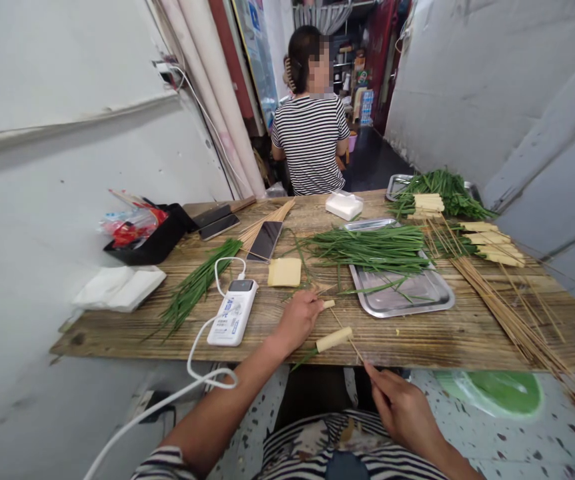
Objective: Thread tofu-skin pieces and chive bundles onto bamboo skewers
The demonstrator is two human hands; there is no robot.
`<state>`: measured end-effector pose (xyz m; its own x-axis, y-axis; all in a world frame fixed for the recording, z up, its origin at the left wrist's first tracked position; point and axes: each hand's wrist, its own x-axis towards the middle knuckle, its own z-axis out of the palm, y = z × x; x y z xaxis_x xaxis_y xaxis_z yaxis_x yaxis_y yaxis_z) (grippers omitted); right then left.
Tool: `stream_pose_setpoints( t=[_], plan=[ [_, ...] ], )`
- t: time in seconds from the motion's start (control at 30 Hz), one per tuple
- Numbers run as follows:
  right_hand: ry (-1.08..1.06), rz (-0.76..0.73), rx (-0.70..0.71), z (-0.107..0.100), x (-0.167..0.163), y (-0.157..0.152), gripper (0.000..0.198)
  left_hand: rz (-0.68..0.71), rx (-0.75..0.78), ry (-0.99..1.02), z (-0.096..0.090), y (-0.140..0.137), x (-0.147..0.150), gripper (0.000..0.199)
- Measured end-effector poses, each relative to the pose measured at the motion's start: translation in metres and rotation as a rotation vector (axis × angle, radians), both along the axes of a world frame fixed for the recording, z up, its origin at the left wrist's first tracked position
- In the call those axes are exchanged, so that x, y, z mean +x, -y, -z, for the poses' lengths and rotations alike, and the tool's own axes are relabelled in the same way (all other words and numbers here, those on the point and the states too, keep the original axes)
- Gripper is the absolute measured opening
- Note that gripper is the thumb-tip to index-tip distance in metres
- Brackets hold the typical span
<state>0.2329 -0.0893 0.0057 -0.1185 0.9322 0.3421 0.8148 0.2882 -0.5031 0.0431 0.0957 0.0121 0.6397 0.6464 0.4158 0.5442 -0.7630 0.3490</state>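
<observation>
My left hand [301, 320] is closed at the middle of the table's front, its fingers pinching a small pale-yellow roll [328, 304] that looks like rolled tofu skin. A thin wooden skewer [357, 349] slants from that roll toward me. My right hand [398, 400] grips its near end just off the table edge. Between the hands, a second yellow roll [334, 339] with green leaves poking out lies by the skewer; whether it is pierced I cannot tell. Beyond my left hand sits a stack of yellow sheets [284, 272].
Long green chives [377, 247] lie across a metal tray [407, 303], with another chive bunch [200, 283] at left. Finished-looking rolls [492, 241] and loose skewers [497, 300] are at right. A white power bank [233, 313], phone [265, 241] and black box [150, 237] stand left. A person [310, 133] sits beyond.
</observation>
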Motion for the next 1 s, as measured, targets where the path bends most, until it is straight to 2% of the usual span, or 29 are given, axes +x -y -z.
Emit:
stream_pose_setpoints(
  t=[0.27,0.5,1.0],
  plan=[
    [0.074,0.01,-0.008,-0.002,-0.003,-0.004,0.039,0.004,0.022,-0.012,0.0,0.0,0.0,0.037],
    [0.106,0.015,-0.02,-0.004,-0.005,-0.007,0.04,0.029,-0.019,-0.001,0.0,-0.001,0.001,0.038],
    [0.208,0.032,0.103,-0.003,-0.014,-0.017,0.04,0.027,-0.118,0.018,-0.004,-0.001,0.001,0.037]
  ],
)
